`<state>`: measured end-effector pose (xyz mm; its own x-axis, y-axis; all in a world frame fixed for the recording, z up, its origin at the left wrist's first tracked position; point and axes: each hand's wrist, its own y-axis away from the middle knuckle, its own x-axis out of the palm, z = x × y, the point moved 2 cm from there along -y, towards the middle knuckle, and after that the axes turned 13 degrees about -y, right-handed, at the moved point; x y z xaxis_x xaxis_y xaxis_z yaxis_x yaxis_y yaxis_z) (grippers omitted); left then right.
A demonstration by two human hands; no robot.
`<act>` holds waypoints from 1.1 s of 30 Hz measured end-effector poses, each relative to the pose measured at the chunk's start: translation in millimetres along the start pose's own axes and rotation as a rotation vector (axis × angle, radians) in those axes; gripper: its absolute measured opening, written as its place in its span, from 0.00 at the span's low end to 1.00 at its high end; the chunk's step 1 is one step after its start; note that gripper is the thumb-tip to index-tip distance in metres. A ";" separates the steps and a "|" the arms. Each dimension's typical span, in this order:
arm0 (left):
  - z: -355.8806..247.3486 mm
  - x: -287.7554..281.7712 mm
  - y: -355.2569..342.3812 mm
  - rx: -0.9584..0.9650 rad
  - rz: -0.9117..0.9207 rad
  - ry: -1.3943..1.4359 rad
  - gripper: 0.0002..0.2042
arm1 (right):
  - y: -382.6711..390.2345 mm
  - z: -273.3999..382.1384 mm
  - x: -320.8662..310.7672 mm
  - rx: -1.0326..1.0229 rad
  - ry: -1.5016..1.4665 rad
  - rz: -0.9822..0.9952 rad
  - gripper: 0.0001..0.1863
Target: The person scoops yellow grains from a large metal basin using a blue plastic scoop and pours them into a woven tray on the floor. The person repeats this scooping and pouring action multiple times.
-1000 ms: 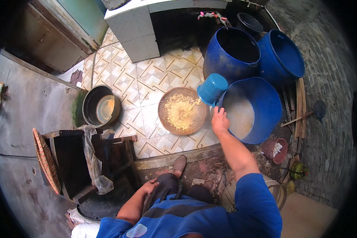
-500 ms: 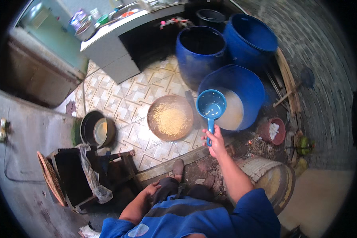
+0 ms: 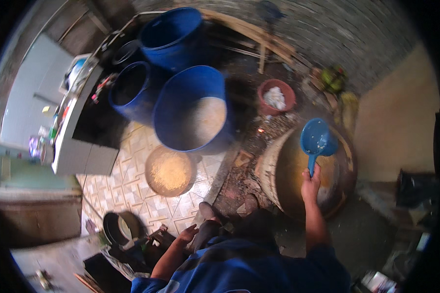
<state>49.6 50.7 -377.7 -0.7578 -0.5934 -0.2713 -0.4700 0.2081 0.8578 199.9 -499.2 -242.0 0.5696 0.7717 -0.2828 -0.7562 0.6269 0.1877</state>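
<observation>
Right hand (image 3: 311,185) wrapped round the handle of the blue dipper (image 3: 314,139), its bowl over the mouth of the wide drum (image 3: 269,177) to your right, pale bits inside; best to steady the wrist and tip slowly, clear of the drum's rim. Left hand (image 3: 186,236) near your knee, fingers loose, seemingly empty: free for balance, with littered ground (image 3: 239,183) just ahead of your shoes (image 3: 209,211).

Dipper (image 3: 314,138) over wide vat (image 3: 269,179)
</observation>
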 end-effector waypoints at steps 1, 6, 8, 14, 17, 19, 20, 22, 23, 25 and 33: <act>-19.5 -0.4 -1.6 -0.022 0.005 0.036 0.25 | -10.5 -23.9 -24.4 0.027 0.207 -0.020 0.20; -80.2 13.8 -26.9 0.058 -0.030 -0.260 0.21 | -49.2 -155.5 -104.0 0.454 0.850 0.099 0.21; -90.4 17.0 -34.2 0.244 0.074 -0.538 0.16 | -53.8 -201.7 -123.5 0.524 0.952 0.181 0.21; -98.1 33.9 -44.7 0.384 0.242 -1.012 0.22 | -58.6 -304.4 -163.7 0.490 1.082 0.425 0.17; -83.2 46.2 -49.4 0.297 0.283 -0.828 0.19 | -50.4 -354.2 -155.8 0.446 1.027 0.397 0.14; -70.5 53.8 -52.6 0.329 0.273 -0.655 0.19 | -48.5 -381.5 -141.6 0.435 0.994 0.404 0.13; -67.4 56.9 -58.0 0.424 0.297 -0.634 0.19 | -46.9 -393.1 -129.4 0.422 0.990 0.450 0.13; -61.4 64.4 -52.0 0.418 0.329 -0.698 0.21 | -44.3 -413.4 -107.9 0.479 0.969 0.500 0.16; -63.3 64.9 -50.9 0.375 0.241 -0.672 0.22 | -47.3 -423.2 -93.3 0.547 0.953 0.503 0.18; -75.0 69.9 -45.0 0.419 0.212 -0.741 0.25 | -50.7 -437.6 -73.2 0.578 0.934 0.552 0.20; -97.7 86.7 -43.6 0.115 0.208 -0.397 0.28 | -55.6 -433.8 -8.7 1.039 0.481 0.342 0.19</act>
<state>48.7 -85.8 -395.9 -0.9456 -0.1903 -0.2637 -0.3193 0.3897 0.8638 97.2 -587.2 -658.1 0.0435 0.9350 -0.3518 -0.0970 0.3545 0.9300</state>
